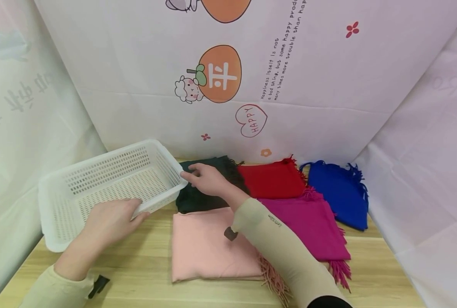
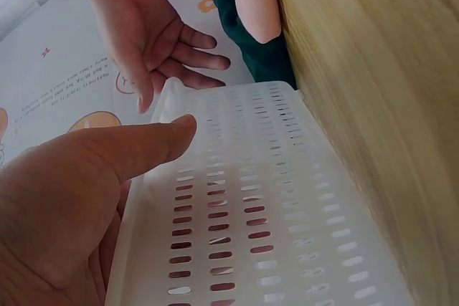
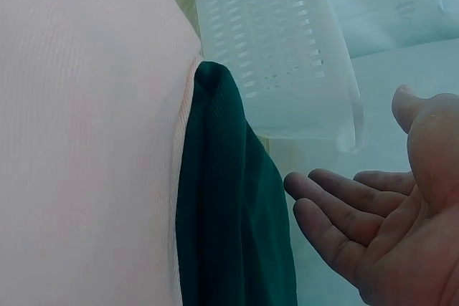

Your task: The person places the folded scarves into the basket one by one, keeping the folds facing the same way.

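Left hand (image 1: 107,222) clamped on rim of white basket (image 1: 163,201), 4 o'clock side; basket at 8 o'clock, head view. Right hand (image 1: 209,179) loose, fingers free, beside 3 o'clock end. Judged: five cloths (image 1: 213,248) folded, all outside basket; basket release left.

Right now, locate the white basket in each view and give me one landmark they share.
Head: the white basket lies in the left half.
Left wrist: it fills the lower centre, cut by the bottom edge.
Right wrist: it shows at the top, right of centre, cut by the top edge.
Shared landmark: the dark green cloth.
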Action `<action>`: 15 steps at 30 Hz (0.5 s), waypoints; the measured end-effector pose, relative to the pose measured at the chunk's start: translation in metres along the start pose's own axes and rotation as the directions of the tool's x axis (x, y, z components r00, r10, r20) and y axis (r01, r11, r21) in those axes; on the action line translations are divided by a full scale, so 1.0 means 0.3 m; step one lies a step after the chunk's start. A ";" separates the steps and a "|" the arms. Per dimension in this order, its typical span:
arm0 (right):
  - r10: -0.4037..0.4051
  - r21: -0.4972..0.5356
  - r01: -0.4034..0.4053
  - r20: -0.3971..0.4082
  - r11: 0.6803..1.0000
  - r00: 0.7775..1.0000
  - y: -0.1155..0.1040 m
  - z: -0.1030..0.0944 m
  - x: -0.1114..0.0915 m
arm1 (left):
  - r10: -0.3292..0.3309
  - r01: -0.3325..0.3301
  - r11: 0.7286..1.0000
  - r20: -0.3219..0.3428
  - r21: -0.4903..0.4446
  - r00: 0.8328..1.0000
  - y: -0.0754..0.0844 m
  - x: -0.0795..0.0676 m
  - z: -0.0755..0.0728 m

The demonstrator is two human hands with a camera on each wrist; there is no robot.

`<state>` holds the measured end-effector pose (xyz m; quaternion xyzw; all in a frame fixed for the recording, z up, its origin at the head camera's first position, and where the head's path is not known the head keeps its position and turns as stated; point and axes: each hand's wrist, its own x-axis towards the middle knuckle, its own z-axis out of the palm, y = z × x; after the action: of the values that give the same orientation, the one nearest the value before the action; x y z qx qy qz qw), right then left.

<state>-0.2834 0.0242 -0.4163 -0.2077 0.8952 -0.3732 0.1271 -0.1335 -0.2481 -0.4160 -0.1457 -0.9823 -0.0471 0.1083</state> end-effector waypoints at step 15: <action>-0.014 0.007 0.014 0.027 1.000 1.000 -0.021 0.020 0.009 | 0.012 -0.012 1.000 -0.010 -0.012 1.000 -0.004 -0.008 -0.004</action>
<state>-0.2817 0.0151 -0.4160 -0.2186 0.8907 -0.3743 0.1371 -0.1313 -0.2500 -0.4153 -0.1521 -0.9805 -0.0534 0.1128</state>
